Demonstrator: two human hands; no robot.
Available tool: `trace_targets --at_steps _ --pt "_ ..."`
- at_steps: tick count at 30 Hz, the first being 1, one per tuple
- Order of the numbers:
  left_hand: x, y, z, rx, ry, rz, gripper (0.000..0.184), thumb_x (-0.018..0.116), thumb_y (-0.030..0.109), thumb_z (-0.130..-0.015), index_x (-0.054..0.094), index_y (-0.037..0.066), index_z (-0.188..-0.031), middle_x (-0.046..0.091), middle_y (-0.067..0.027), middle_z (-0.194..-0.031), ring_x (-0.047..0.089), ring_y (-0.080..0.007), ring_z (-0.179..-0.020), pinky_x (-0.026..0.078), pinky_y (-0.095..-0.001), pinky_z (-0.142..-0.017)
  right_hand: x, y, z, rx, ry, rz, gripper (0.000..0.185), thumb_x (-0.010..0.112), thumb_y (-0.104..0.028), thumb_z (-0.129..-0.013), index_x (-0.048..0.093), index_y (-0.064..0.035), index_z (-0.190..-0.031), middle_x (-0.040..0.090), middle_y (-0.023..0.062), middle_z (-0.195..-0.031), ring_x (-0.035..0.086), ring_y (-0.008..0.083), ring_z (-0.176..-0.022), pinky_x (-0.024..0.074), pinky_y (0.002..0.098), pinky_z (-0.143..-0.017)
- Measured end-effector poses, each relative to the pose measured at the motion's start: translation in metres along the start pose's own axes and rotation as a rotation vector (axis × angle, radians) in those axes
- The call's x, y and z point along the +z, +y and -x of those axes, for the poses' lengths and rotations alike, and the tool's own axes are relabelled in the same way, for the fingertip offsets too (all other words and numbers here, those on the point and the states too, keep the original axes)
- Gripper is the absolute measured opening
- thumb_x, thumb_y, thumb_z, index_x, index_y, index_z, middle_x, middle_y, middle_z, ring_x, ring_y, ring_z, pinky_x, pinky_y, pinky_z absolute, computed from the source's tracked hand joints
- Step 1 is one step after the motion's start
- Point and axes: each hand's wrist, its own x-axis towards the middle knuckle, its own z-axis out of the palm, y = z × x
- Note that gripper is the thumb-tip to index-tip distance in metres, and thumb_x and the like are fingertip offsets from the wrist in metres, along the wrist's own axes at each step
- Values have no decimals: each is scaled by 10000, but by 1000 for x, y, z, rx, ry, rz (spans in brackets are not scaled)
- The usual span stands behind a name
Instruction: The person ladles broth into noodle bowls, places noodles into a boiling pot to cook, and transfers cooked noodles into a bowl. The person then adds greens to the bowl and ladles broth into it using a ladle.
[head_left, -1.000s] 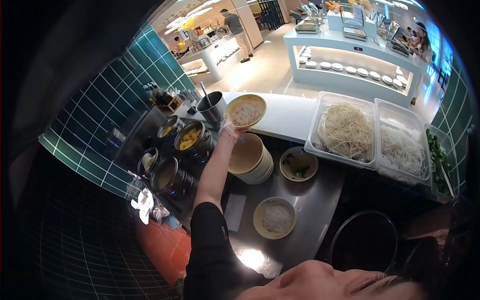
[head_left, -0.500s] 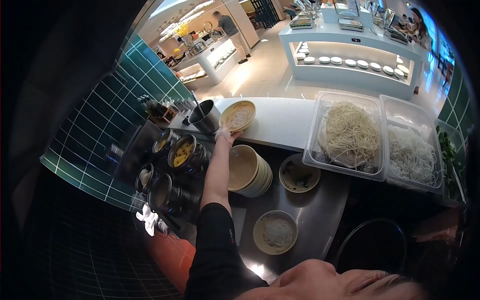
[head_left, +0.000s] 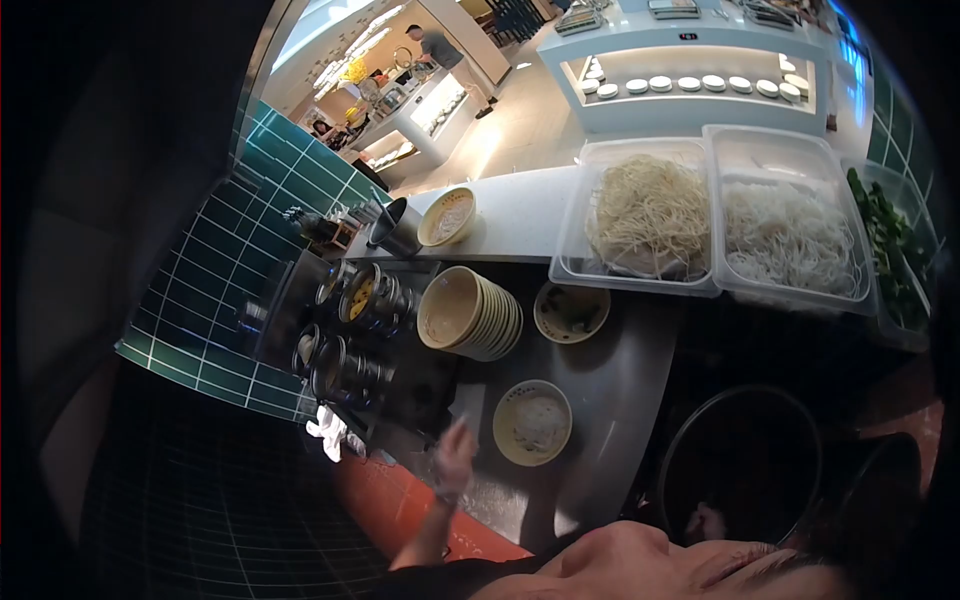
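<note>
My left hand (head_left: 455, 458), in what looks like a thin clear glove, is over the near left part of the steel counter (head_left: 615, 400). It is blurred by motion, and no object shows in it. Just right of it sits a cream bowl of white noodles (head_left: 538, 424). Beyond stand a tall stack of bowls (head_left: 470, 313) and a bowl with dark green contents (head_left: 572, 312). Another filled bowl (head_left: 447, 217) rests on the white ledge. Low in the view, my right hand (head_left: 706, 524) is dim beside a large round dark pot (head_left: 740, 465), its fingers curled; whatever they hold is hidden.
Clear tubs of yellowish noodles (head_left: 650, 215), white noodles (head_left: 790, 235) and green leaves (head_left: 890, 225) line the right. Metal pots (head_left: 365, 295) and a utensil container (head_left: 398, 230) stand at left. A person (head_left: 445, 55) is at a far buffet.
My left hand has let go of the filled bowl on the ledge and pulled back toward me. My right hand now shows by the dark pot. The camera view has shifted.
</note>
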Motion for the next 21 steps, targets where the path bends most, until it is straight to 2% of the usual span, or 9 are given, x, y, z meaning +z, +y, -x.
trace_targets --at_steps 1,3,5,8,11,14,17,19,21 --pt "2 -28 33 -123 104 81 408 564 118 -910 465 23 -1294 524 -15 -989 526 -85 -841 467 -228 -760 9 -5 14 -51 77 127 125 538 -219 -879 482 -139 -802 467 1 -562 451 119 -432 398 263 -387" --pt "4 -67 83 -283 67 70 517 575 139 -905 356 59 -1366 525 -38 -995 562 -147 -946 500 -301 -800 12 -16 21 -49 156 167 102 544 -194 -866 468 -130 -890 479 25 -606 467 144 -433 427 315 -381" --pt "49 -25 107 -634 172 225 607 592 183 -897 263 104 -1400 514 -79 -1010 568 -243 -1015 525 -397 -806 5 -21 25 -57 187 236 140 546 -177 -857 454 -128 -950 485 40 -627 476 159 -434 444 343 -380" --pt "70 -61 107 -653 95 601 623 589 248 -900 237 130 -1400 500 -104 -1109 549 -312 -1065 517 -480 -831 -5 -33 19 -73 182 371 164 545 -162 -851 444 -128 -975 486 44 -626 476 163 -432 452 352 -386" --pt "96 -78 95 -345 -141 804 586 560 319 -910 271 121 -1380 469 -121 -1207 540 -352 -1080 498 -515 -878 -3 -46 21 -57 179 459 138 550 -155 -847 461 -115 -945 485 36 -626 472 157 -436 456 349 -396" --pt "115 -76 62 -625 74 804 555 523 349 -922 293 126 -1375 444 -135 -1286 519 -369 -1116 472 -544 -911 -11 -59 19 -18 113 431 113 558 -164 -854 474 -112 -908 484 22 -627 469 141 -460 441 319 -414" --pt "117 -108 41 -564 40 908 535 492 382 -926 318 151 -1376 419 -118 -1333 464 -345 -1190 444 -530 -955 -34 -62 25 22 -21 282 93 553 -176 -868 483 -118 -893 486 7 -634 466 123 -488 417 285 -429" --pt "120 -91 34 -588 150 917 479 437 330 -957 336 117 -1373 405 -134 -1357 469 -337 -1189 448 -531 -956 -49 -61 43 66 -152 163 85 545 -184 -879 487 -129 -908 486 -3 -640 461 113 -502 399 266 -434" --pt "122 -73 33 -545 184 884 469 395 316 -976 331 65 -1367 393 -151 -1363 464 -351 -1192 458 -528 -944 -32 -60 90 -15 -91 150 78 523 -176 -888 489 -138 -947 476 -14 -646 454 99 -501 389 255 -430"
